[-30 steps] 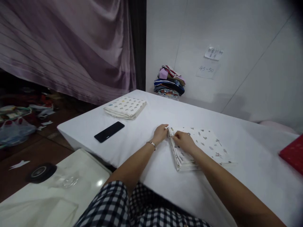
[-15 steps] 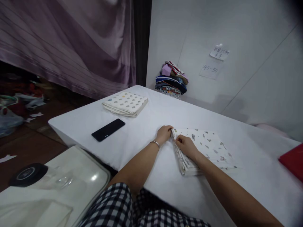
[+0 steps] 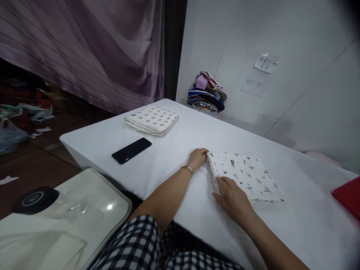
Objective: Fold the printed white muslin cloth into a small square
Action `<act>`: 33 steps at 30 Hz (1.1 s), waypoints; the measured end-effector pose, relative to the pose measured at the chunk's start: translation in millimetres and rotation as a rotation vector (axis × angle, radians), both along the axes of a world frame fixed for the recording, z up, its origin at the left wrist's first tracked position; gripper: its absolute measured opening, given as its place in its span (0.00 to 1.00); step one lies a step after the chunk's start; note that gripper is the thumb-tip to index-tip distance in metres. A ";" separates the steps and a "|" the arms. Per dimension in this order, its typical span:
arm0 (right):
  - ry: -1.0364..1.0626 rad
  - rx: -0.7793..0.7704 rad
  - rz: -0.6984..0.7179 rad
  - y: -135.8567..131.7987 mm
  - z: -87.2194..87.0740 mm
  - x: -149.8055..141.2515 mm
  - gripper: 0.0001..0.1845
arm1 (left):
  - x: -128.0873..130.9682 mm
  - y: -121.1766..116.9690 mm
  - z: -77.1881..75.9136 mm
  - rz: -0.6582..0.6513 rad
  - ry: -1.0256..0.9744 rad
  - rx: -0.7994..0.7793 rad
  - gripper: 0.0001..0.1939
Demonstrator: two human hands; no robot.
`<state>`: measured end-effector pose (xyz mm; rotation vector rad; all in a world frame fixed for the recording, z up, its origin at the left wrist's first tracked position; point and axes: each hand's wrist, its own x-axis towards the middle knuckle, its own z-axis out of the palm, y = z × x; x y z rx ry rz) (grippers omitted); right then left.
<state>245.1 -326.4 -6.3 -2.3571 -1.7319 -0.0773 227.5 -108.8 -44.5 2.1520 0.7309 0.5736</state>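
A folded white cloth (image 3: 247,174) printed with small plants and leaves lies on the white-covered table in front of me. My left hand (image 3: 198,157), a bracelet at its wrist, is closed on the cloth's far left corner. My right hand (image 3: 232,197) is at the near end of the same left edge, fingers on top and thumb on the outer side, with the layered edge between them. Part of the cloth's near corner is hidden behind my right hand.
Another folded cloth (image 3: 153,120) with grey prints lies at the table's far left, and a black phone (image 3: 131,150) nearer. A pale glossy surface with a black round object (image 3: 35,200) stands lower left. A clothes pile (image 3: 206,93) is by the wall; something red (image 3: 348,197) is far right.
My right hand has slid toward me along the cloth's left edge, its thumb and fingers now wider apart. The edge's layers look flatter and neater. My left hand keeps the far corner.
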 end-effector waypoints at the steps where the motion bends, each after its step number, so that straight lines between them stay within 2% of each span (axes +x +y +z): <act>1: -0.014 0.029 0.013 -4.9 -4.3 -2.0 0.23 | 0.2 0.2 -0.7 -0.001 -0.002 0.002 0.16; 6: -0.086 0.121 0.025 -16.7 -21.0 -4.7 0.25 | 1.7 1.0 -3.8 -0.013 -0.002 0.009 0.16; 13: -0.035 0.195 0.048 -23.1 -20.3 0.6 0.24 | 0.8 0.5 -3.0 -0.034 0.015 0.013 0.18; 19: -0.149 0.192 0.086 -32.9 -31.1 -0.1 0.28 | -4.2 -4.1 -1.2 -0.041 0.058 0.058 0.23; 26: -0.205 0.302 0.158 -36.9 -43.0 -2.1 0.24 | 0.9 -5.7 2.2 -0.007 0.059 0.101 0.16; 33: -0.278 0.278 0.156 -35.4 -47.1 -5.9 0.23 | 5.8 1.7 -5.2 0.016 0.055 0.109 0.16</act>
